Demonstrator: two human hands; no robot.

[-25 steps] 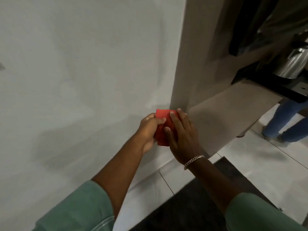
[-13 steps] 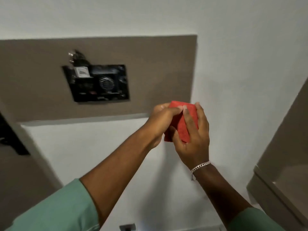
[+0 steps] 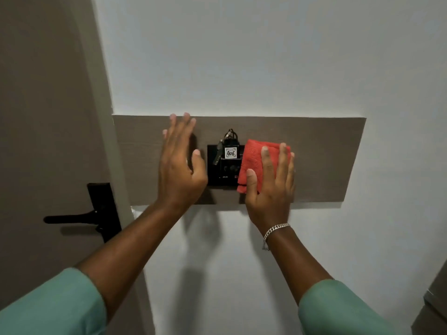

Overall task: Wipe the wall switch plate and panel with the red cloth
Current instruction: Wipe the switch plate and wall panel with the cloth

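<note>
Right now we see the right hand (image 3: 268,182) laid flat against the wall, pressing the red cloth (image 3: 256,160) onto the brown panel (image 3: 321,160). Its fingers (image 3: 281,163) are stretched out straight and slightly spread over the cloth, not curled around it; the thumb lies along the cloth's lower left edge. The folded cloth sits under the fingers and sticks out above and to the left of them, its left part covering the right side of the black switch plate (image 3: 221,176). We can see a silver bracelet (image 3: 274,232) on the right wrist.

The left hand (image 3: 180,165) is held up with fingers released and splayed, holding nothing. It is over the left part of the panel, just beside the switch plate's left edge, the fingertips reaching the panel's top border. We cannot tell whether the palm actually touches the panel.

A key bunch (image 3: 223,146) with a white tag reading something like "A06" hangs at the top of the switch plate, between our two hands and just left of the cloth.

The panel runs as a wide horizontal band across the white wall (image 3: 242,56). To the left stands a brown door (image 3: 43,117) with a black lever handle (image 3: 79,217). Both forearms come up from green sleeves (image 3: 55,308) at the bottom of the view.
</note>
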